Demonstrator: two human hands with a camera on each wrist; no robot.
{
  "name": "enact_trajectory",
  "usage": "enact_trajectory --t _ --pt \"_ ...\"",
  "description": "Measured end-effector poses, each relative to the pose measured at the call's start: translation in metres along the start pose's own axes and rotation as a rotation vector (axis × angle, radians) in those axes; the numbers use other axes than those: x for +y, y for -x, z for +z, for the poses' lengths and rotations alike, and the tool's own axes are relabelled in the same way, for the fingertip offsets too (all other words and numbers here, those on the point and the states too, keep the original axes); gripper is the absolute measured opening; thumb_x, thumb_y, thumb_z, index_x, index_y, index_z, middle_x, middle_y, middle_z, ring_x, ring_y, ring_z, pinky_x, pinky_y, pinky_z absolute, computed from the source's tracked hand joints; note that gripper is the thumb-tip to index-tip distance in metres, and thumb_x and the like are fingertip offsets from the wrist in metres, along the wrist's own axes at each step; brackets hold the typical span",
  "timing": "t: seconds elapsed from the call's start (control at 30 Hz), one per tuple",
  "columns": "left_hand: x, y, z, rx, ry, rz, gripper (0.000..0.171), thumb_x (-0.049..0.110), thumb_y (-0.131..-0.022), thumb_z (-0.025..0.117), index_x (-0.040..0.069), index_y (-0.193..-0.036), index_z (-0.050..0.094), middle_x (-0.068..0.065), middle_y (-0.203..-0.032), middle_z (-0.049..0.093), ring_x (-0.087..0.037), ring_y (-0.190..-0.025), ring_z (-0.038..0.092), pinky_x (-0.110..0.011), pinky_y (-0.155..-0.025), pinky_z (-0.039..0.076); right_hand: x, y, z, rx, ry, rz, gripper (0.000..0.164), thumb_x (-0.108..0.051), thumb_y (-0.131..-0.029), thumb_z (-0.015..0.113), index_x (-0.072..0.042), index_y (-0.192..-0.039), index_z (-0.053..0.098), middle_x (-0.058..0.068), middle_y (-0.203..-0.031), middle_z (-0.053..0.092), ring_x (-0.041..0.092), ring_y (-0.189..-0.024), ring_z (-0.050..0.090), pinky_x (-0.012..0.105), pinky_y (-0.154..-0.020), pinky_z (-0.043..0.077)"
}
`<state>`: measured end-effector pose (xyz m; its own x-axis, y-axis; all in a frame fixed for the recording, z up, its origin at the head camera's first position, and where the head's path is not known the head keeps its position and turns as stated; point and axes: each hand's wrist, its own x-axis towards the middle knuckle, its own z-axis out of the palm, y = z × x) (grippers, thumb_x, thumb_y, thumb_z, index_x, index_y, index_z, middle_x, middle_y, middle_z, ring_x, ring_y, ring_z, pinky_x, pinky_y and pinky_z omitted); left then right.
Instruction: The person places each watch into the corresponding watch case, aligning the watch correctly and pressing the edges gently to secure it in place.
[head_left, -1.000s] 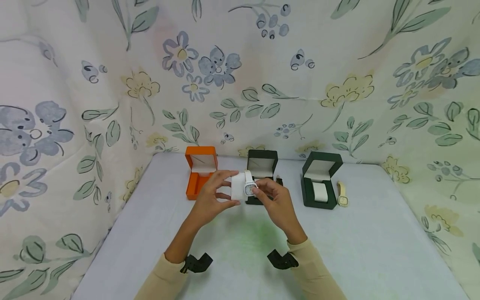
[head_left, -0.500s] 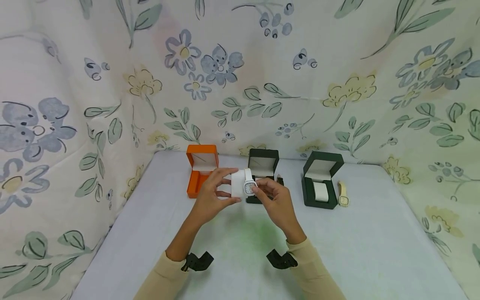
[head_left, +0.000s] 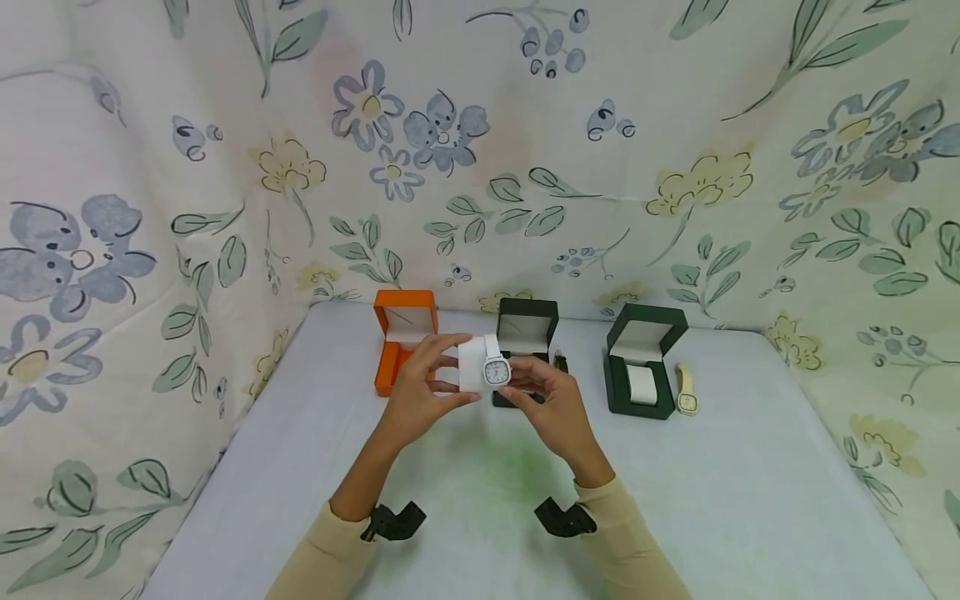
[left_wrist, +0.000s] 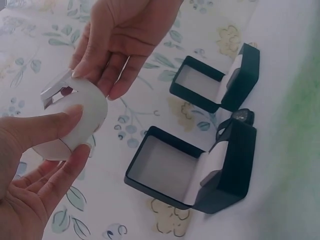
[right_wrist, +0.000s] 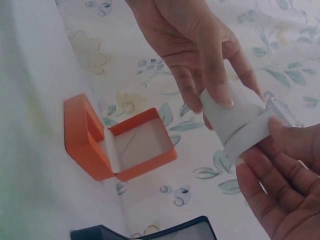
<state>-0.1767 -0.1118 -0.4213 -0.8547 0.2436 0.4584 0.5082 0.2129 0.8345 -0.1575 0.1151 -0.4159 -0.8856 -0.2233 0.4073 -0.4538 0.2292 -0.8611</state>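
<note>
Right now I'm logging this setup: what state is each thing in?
White cushion: held
White watch: held, strap around white cushion
Orange box: open
Middle green box: open
Right green box: open, inner cushion inside
Gold watch: lying beside right green box
Black watch: partly hidden, fastening unclear

Cloth-walled nook: floral cloth (head_left: pixel 585 175), white tabletop (head_left: pixel 750 483)

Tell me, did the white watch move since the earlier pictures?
Yes, slightly: in the head view, the white watch has shifted left, a little nearer the orange box, which stayed put.
</note>
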Motion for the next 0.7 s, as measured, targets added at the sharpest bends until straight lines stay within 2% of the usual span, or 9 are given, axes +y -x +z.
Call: enact_trajectory --t 0.2,0.4,0.6,0.7 --pt "0.0009 0.0002 -0.0007 0.004 -0.003 0.002 0.076 0.005 -0.075 0.09 0.022 -0.142 0.058 -0.001 -0.129 0.054 -0.027 -0.103 0.067 -0.032 -0.072 0.063 -0.0015 -0.0001 0.0012 0.016 0.0 0.014 0.032 -0.004 -0.089 0.077 -0.007 -0.121 0.071 0.006 -0.107 0.073 0.02 -0.097 0.07 0.031 -0.088 0.058" --pt "0.0026 0.0001 -0.0014 0.017 0.0 0.013 0.076 0.005 -0.074 0.091 0.024 -0.14 0.059 -0.003 -0.128 0.055 -0.028 -0.102 0.068 -0.031 -0.07 0.063 -0.0013 -0.0001 0.0031 0.032 0.01 0.022 0.035 0.0 -0.089 0.076 -0.002 -0.123 0.069 0.012 -0.107 0.072 0.026 -0.098 0.07 0.035 -0.088 0.059" --pt "0.0047 0.0007 -0.0014 0.035 0.004 0.006 0.074 0.004 -0.074 0.091 0.025 -0.138 0.061 -0.002 -0.127 0.056 -0.028 -0.101 0.068 -0.032 -0.069 0.063 -0.0017 0.0006 0.0051 0.06 0.008 0.018 0.031 -0.003 -0.089 0.077 -0.005 -0.119 0.072 0.007 -0.103 0.073 0.02 -0.094 0.07 0.032 -0.086 0.06" --pt "0.0061 0.0011 -0.0014 0.041 0.01 0.005 0.074 0.003 -0.073 0.091 0.023 -0.138 0.061 -0.004 -0.126 0.057 -0.028 -0.101 0.068 -0.032 -0.068 0.063 -0.0006 0.0009 0.0081 0.081 0.012 0.004 0.031 -0.002 -0.088 0.078 -0.004 -0.118 0.073 0.007 -0.101 0.073 0.019 -0.09 0.07 0.036 -0.083 0.061"
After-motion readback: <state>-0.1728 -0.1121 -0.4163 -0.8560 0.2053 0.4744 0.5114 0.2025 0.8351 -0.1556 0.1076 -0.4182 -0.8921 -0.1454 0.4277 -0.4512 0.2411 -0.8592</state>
